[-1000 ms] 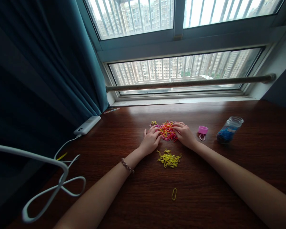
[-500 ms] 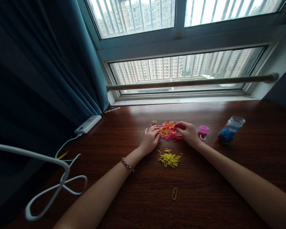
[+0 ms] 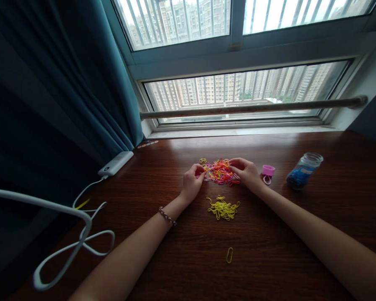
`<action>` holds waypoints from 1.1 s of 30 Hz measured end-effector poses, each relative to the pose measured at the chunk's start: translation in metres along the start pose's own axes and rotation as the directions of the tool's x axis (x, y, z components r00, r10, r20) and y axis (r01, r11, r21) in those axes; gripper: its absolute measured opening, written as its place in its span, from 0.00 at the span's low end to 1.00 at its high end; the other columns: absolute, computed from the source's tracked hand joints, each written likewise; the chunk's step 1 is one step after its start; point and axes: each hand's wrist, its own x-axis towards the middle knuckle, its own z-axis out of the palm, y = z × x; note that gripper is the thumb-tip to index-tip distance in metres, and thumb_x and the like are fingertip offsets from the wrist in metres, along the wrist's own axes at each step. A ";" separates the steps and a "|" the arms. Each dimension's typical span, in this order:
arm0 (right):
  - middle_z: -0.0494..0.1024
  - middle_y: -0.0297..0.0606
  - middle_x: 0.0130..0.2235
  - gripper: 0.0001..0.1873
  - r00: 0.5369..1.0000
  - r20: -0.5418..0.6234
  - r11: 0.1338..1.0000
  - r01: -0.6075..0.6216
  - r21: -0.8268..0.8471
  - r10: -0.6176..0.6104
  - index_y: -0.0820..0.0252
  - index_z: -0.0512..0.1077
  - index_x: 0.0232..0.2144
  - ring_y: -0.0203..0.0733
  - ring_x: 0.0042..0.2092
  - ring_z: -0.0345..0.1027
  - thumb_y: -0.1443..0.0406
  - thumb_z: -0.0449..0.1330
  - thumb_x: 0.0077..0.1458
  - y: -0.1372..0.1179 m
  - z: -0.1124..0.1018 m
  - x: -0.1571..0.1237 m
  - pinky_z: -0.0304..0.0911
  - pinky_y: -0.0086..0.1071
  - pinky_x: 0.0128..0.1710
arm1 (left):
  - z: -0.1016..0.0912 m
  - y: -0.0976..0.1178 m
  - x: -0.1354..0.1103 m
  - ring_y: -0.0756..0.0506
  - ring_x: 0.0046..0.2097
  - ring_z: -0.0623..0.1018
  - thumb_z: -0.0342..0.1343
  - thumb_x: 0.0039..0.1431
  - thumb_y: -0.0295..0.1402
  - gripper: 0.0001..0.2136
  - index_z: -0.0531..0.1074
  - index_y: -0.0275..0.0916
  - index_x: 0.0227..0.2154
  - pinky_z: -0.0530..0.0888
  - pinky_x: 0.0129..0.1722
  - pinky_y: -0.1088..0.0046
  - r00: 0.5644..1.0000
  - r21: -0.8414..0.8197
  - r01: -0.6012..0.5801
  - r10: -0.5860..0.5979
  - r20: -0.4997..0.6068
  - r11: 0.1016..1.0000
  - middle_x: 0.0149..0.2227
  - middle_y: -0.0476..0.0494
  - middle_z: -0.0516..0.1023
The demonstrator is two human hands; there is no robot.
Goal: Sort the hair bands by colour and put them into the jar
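A heap of mixed pink, orange and yellow rubber bands [image 3: 219,172] lies on the dark wooden desk [image 3: 269,234]. My left hand [image 3: 191,183] is at the heap's left edge, fingers curled in a pinch on a band. My right hand [image 3: 247,172] rests at the heap's right edge with its fingertips pinched among the bands. Nearer to me sits a smaller pile of yellow bands [image 3: 223,208], and a single yellow band [image 3: 229,254] lies alone closer still.
A pink lid [image 3: 267,171] and an open glass jar with blue contents [image 3: 303,171] stand to the right. A white power bank [image 3: 115,163] with a cable lies at the left by the teal curtain [image 3: 65,83]. A white cord loops at the lower left [image 3: 78,242].
My left hand has drawn back from the heap's middle to its left edge and closed into a pinch. My right hand has shifted slightly right and lifted its fingers.
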 end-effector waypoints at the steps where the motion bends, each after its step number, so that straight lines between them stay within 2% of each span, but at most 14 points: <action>1: 0.78 0.41 0.34 0.15 1.000 -0.003 1.000 0.001 -0.004 -0.001 0.62 0.72 0.35 0.43 0.36 0.72 0.62 0.62 0.43 0.000 0.000 0.000 0.69 0.36 0.37 | 0.000 0.000 0.000 0.50 0.30 0.74 0.53 0.52 0.30 0.03 0.67 0.37 0.30 0.73 0.33 0.74 1.000 -0.001 0.000 0.000 -0.003 1.000 0.29 0.48 0.72; 8: 0.77 0.41 0.33 0.15 1.000 0.002 1.000 0.017 -0.011 -0.017 0.62 0.72 0.36 0.42 0.35 0.72 0.62 0.62 0.43 0.001 0.001 0.000 0.68 0.36 0.37 | 0.002 -0.004 0.000 0.50 0.33 0.75 0.53 0.52 0.30 0.07 0.66 0.38 0.35 0.74 0.34 0.73 1.000 -0.064 0.006 -0.005 0.019 0.998 0.33 0.46 0.73; 12: 0.76 0.40 0.36 0.14 0.989 0.127 0.997 0.076 0.029 -0.079 0.61 0.72 0.37 0.40 0.37 0.70 0.61 0.60 0.47 -0.011 0.005 -0.004 0.67 0.34 0.38 | 0.001 -0.002 0.000 0.50 0.33 0.75 0.53 0.52 0.30 0.06 0.66 0.38 0.34 0.73 0.33 0.74 0.996 -0.065 -0.030 0.035 0.082 0.997 0.33 0.47 0.73; 16: 0.75 0.39 0.34 0.10 0.951 0.257 0.985 0.173 0.022 -0.173 0.61 0.73 0.32 0.39 0.37 0.68 0.61 0.58 0.50 -0.025 0.012 -0.011 0.65 0.33 0.39 | 0.001 0.004 -0.003 0.50 0.34 0.75 0.54 0.52 0.29 0.07 0.66 0.38 0.36 0.73 0.35 0.74 0.983 -0.102 -0.085 0.100 0.153 0.991 0.32 0.47 0.74; 22: 0.75 0.39 0.33 0.08 0.936 0.286 0.974 0.224 -0.035 -0.205 0.60 0.73 0.29 0.39 0.36 0.68 0.62 0.58 0.50 -0.026 0.014 -0.012 0.65 0.32 0.36 | 0.000 0.011 -0.005 0.50 0.34 0.76 0.54 0.51 0.27 0.11 0.65 0.38 0.39 0.73 0.38 0.72 0.967 -0.104 -0.111 0.132 0.217 0.988 0.31 0.47 0.76; 26: 0.76 0.39 0.35 0.07 0.898 0.354 0.960 0.280 -0.005 -0.260 0.59 0.75 0.29 0.40 0.38 0.69 0.62 0.59 0.48 -0.025 0.015 -0.014 0.65 0.34 0.39 | -0.001 0.014 -0.005 0.50 0.34 0.76 0.54 0.51 0.27 0.11 0.65 0.38 0.39 0.73 0.37 0.74 0.950 -0.121 -0.141 0.169 0.262 0.983 0.31 0.47 0.76; 30: 0.77 0.37 0.31 0.07 0.930 0.295 0.966 0.248 -0.072 -0.217 0.58 0.76 0.29 0.39 0.33 0.70 0.62 0.60 0.48 -0.025 0.019 -0.019 0.66 0.33 0.35 | -0.001 0.015 -0.006 0.50 0.34 0.76 0.56 0.50 0.29 0.11 0.66 0.38 0.38 0.73 0.38 0.73 0.947 -0.129 -0.150 0.180 0.264 0.980 0.31 0.48 0.77; 33: 0.78 0.37 0.30 0.07 0.963 0.208 0.978 0.193 -0.085 -0.172 0.58 0.76 0.28 0.39 0.32 0.70 0.63 0.61 0.46 -0.025 0.018 -0.018 0.66 0.32 0.35 | -0.001 0.014 -0.005 0.50 0.34 0.76 0.56 0.51 0.32 0.08 0.68 0.38 0.35 0.73 0.37 0.74 0.968 -0.125 -0.126 0.150 0.203 0.984 0.32 0.47 0.76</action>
